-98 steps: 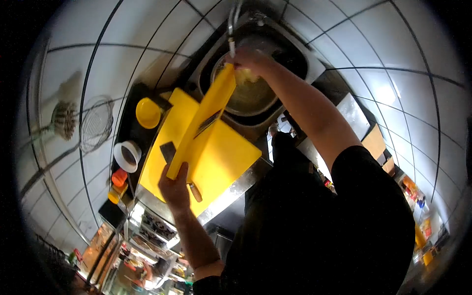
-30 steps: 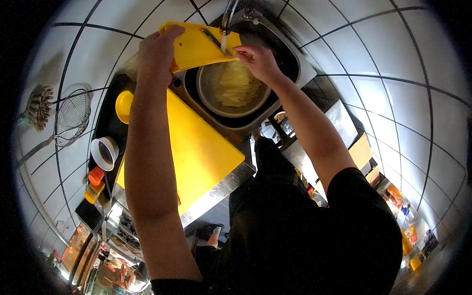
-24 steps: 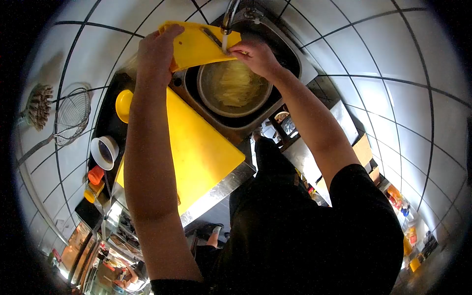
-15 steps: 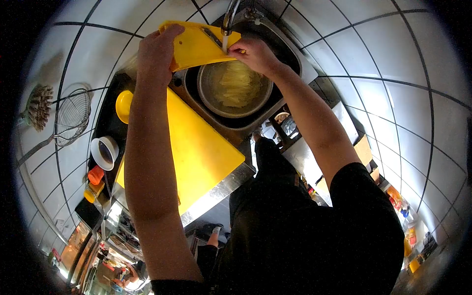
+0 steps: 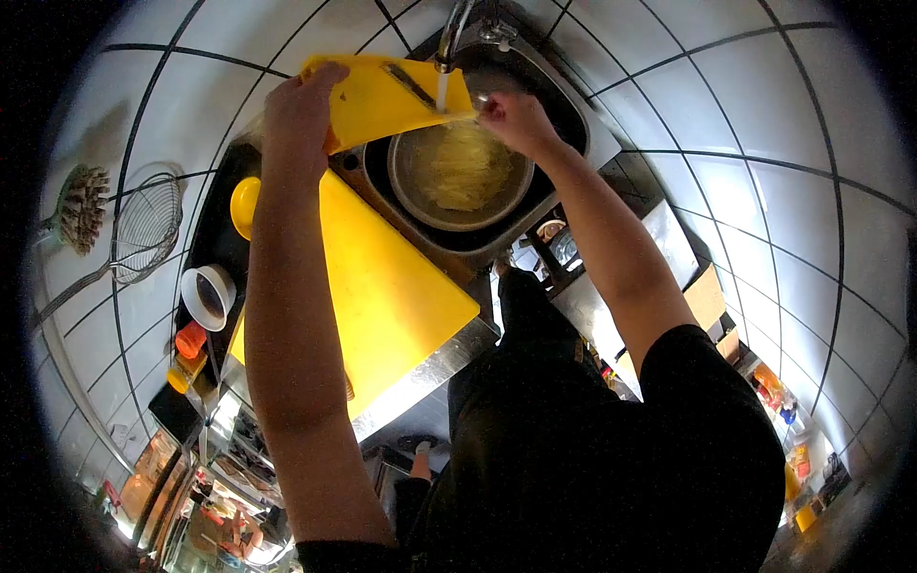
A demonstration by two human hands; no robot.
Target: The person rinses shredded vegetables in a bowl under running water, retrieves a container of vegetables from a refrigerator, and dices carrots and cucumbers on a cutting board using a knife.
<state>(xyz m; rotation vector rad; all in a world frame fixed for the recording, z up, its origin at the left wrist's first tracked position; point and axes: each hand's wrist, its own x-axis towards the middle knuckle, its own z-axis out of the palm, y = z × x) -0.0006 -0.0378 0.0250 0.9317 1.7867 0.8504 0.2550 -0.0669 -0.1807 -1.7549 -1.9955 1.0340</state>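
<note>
My left hand [image 5: 304, 110] is closed round the left end of a yellow mandoline slicer [image 5: 377, 95] with a slanted metal blade. The slicer is tilted over the sink [image 5: 571, 119], and water from the tap [image 5: 453, 38] runs onto its right part. Just off the slicer's right end, my right hand [image 5: 519, 124] has its fingers pinched together; whether a small piece is between them I cannot make out. Below, a round metal bowl [image 5: 399, 181] sits in the sink with pale yellow strips [image 5: 463, 172] in cloudy water.
A yellow cutting board [image 5: 392, 296] lies on the counter left of the sink. Beyond it stand a yellow bowl [image 5: 245, 205], a white bowl [image 5: 210, 291] with dark liquid and an orange cup [image 5: 190, 339]. A wire strainer [image 5: 148, 229] and a brush [image 5: 81, 210] hang on the tiled wall.
My right hand has moved a little right and down, away from the slicer's edge. The slicer has shifted slightly left and down in my left hand's grip.
</note>
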